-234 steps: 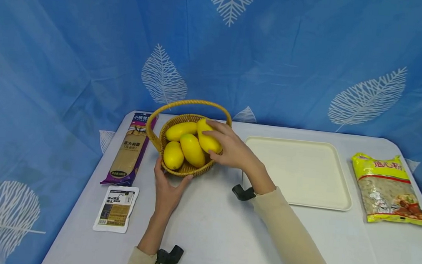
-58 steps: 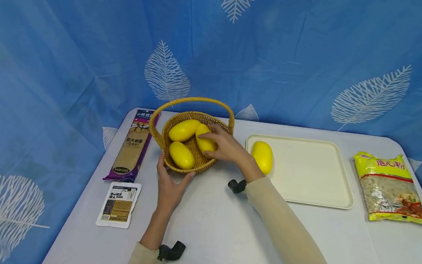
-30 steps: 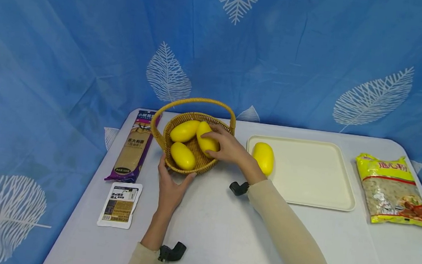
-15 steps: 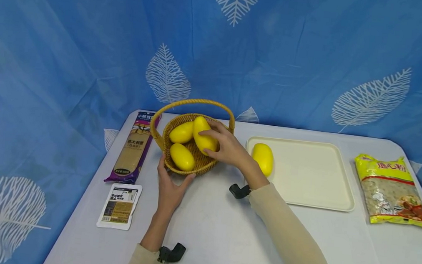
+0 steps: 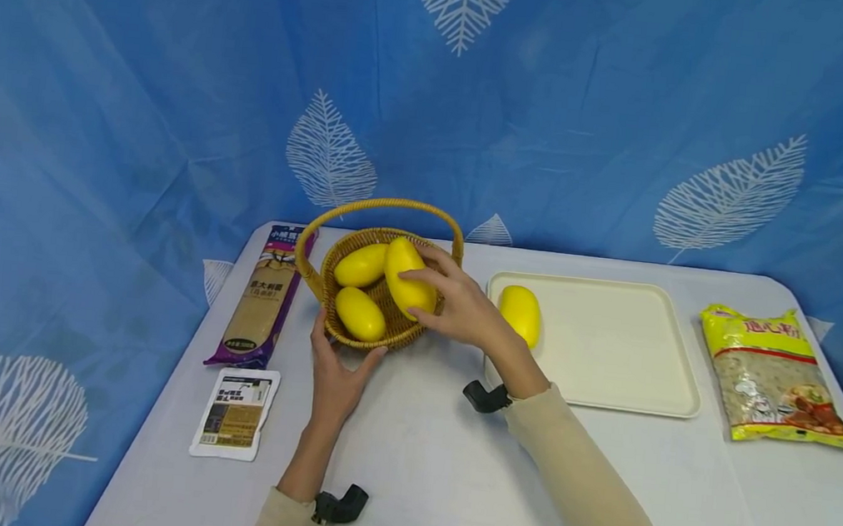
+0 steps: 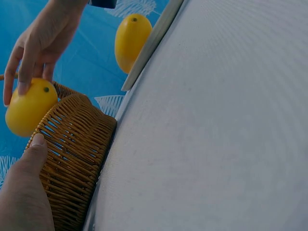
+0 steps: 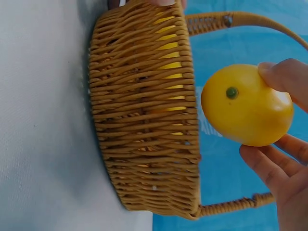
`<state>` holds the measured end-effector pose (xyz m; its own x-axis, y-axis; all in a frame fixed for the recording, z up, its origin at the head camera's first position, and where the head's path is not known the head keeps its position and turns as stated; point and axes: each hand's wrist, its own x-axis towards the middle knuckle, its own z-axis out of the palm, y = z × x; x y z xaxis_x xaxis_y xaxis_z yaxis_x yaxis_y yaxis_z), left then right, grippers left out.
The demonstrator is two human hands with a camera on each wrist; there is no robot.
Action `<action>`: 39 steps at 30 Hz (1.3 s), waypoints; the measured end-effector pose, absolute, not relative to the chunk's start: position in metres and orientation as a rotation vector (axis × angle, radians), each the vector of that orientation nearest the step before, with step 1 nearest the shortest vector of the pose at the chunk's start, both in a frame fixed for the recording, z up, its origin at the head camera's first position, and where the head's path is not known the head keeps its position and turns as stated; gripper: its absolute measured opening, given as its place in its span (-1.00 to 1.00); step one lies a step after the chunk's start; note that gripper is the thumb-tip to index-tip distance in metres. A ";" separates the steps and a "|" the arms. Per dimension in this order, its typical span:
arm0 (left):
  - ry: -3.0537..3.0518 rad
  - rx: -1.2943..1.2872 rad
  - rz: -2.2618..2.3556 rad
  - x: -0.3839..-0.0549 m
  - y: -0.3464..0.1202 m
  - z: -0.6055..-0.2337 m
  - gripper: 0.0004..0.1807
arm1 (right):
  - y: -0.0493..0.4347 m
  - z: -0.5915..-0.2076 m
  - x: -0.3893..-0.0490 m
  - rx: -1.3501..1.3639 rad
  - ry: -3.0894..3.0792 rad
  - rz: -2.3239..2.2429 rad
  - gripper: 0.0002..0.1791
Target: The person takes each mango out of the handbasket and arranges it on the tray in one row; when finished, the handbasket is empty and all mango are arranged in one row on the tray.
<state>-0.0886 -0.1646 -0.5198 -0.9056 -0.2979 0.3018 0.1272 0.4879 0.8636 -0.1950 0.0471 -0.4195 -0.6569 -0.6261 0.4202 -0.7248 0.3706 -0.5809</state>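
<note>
A yellow mango point(image 5: 409, 285) is pinched between the thumb and fingers of my right hand point(image 5: 463, 304). In the right wrist view this mango point(image 7: 245, 106) is above the rim of the wicker basket point(image 7: 144, 120), its green stem spot showing. Two more mangoes, one at the back point(image 5: 361, 264) and one at the front point(image 5: 360, 314), lie inside the basket point(image 5: 407, 339). My left hand point(image 5: 338, 377) holds the basket's near side; in the left wrist view its thumb point(image 6: 36, 154) is on the rim and its other fingers are hidden. Another mango point(image 5: 520, 315) lies on the tray's left end.
The cream tray point(image 5: 617, 347) is right of the basket. A noodle pack point(image 5: 261, 303) and a small white-edged packet point(image 5: 235, 414) lie at the left. A yellow pasta bag point(image 5: 780, 378) lies at the far right. Blue leaf-print cloth hangs behind the white table point(image 5: 434, 465).
Since the oldest frame, one mango has gone from the basket to the tray. My right hand has since gripped another mango and raised it from the basket. My left hand has stayed on the basket.
</note>
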 end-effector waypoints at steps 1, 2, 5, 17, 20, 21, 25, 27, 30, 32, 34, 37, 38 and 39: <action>-2.328 0.150 -1.400 -0.088 -0.165 -0.520 0.19 | 0.049 -0.419 -0.193 1.231 -2.485 1.165 -0.51; -2.330 0.155 -1.400 -0.088 -0.165 -0.519 0.19 | 0.051 -0.418 -0.192 1.227 -2.474 1.175 -0.51; -2.328 0.159 -1.406 -0.088 -0.165 -0.518 0.19 | 0.058 -0.413 -0.186 1.210 -2.440 1.211 -0.50; -2.308 0.153 -1.427 -0.089 -0.165 -0.519 0.20 | 0.093 -0.390 -0.158 1.146 -2.261 1.231 -0.42; -2.307 0.154 -1.433 -0.089 -0.165 -0.519 0.20 | 0.105 -0.387 -0.153 1.108 -2.249 1.224 -0.42; -2.309 0.154 -1.435 -0.089 -0.165 -0.519 0.20 | 0.110 -0.387 -0.152 1.092 -2.247 1.225 -0.42; -2.303 0.149 -1.446 -0.090 -0.165 -0.519 0.20 | 0.127 -0.392 -0.154 1.020 -2.241 1.235 -0.41; -2.303 0.152 -1.450 -0.090 -0.165 -0.519 0.20 | 0.135 -0.396 -0.157 0.990 -2.232 1.245 -0.40; -2.309 0.160 -1.453 -0.090 -0.164 -0.519 0.20 | 0.147 -0.402 -0.159 0.959 -2.213 1.254 -0.38; -2.313 0.161 -1.454 -0.089 -0.164 -0.519 0.19 | 0.154 -0.404 -0.159 0.938 -2.201 1.254 -0.38; -2.314 0.165 -1.452 -0.089 -0.164 -0.520 0.19 | 0.161 -0.406 -0.159 0.916 -2.201 1.247 -0.38; -2.316 0.165 -1.449 -0.089 -0.164 -0.521 0.19 | 0.171 -0.409 -0.158 0.882 -2.211 1.237 -0.37; -2.316 0.166 -1.449 -0.089 -0.164 -0.521 0.19 | 0.175 -0.411 -0.157 0.870 -2.220 1.231 -0.37; -2.316 0.166 -1.448 -0.089 -0.164 -0.522 0.19 | 0.179 -0.413 -0.157 0.857 -2.230 1.224 -0.36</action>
<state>-0.0888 -0.1635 -0.5216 -0.9120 -0.3070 0.2722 0.1102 0.4557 0.8833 -0.1570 0.1789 -0.4126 -0.7037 -0.3017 0.6433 -0.7046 0.4122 -0.5776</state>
